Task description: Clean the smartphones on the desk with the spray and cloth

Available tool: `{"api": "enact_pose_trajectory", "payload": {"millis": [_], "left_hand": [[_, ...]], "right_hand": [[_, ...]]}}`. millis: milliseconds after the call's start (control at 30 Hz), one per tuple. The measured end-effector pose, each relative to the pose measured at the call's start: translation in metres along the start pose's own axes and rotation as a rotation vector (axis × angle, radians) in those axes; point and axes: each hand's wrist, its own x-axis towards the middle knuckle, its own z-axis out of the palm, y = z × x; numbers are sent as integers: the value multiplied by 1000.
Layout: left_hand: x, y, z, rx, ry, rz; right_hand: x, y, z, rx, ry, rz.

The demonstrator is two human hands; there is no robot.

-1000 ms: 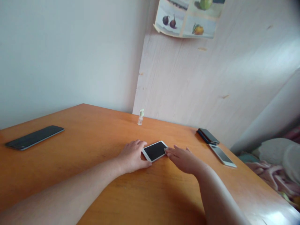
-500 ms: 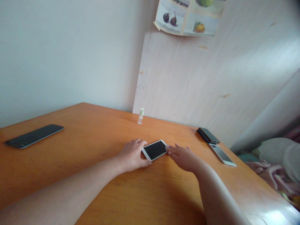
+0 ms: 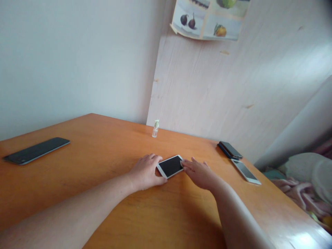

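Note:
A white-framed phone (image 3: 170,166) with a dark screen lies flat on the orange wooden table (image 3: 109,148). My left hand (image 3: 145,172) rests on the table against the phone's left end, fingers curled round its corner. My right hand (image 3: 199,173) lies flat beside the phone's right end, fingers stretched out and fingertips touching its edge. Neither hand lifts the phone.
A long dark phone (image 3: 35,150) lies at the table's far left. A small clear bottle (image 3: 155,128) stands near the wall. Two stacked dark phones (image 3: 229,150) and a white phone (image 3: 246,171) lie at the right edge. Bedding (image 3: 303,180) lies beyond.
My right hand has slid slightly left, closer over the phone's right end. The left hand and phone stay in place.

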Motion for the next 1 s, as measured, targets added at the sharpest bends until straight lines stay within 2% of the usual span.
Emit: {"api": "enact_pose_trajectory", "payload": {"millis": [67,100,300,367,500,567,667,833,900,1000], "left_hand": [[0,-1,0,6,4,6],[1,-1,1,8,7,6],[0,-1,3,-6,24,-4],[0,-1,3,-8,25,-3],[0,-1,2,-3,14,-2],[0,-1,2,-2,15,-5],[0,0,2,-5,16,-8],[0,1,3,-21,33,-17],[-1,1,4,-19,37,-19],[-1,0,4,-18,32,-14]], "right_hand": [[3,2,0,-11,15,71],[2,-2,0,3,16,52],[-12,-43,2,171,-112,-323],[-10,-41,4,169,-99,-288],[5,-15,8,57,12,6],[10,-6,9,33,43,88],[8,-13,10,80,40,17],[-5,-45,11,188,-48,-329],[-3,-43,13,181,-35,-317],[9,-24,17,114,27,-126]]}}
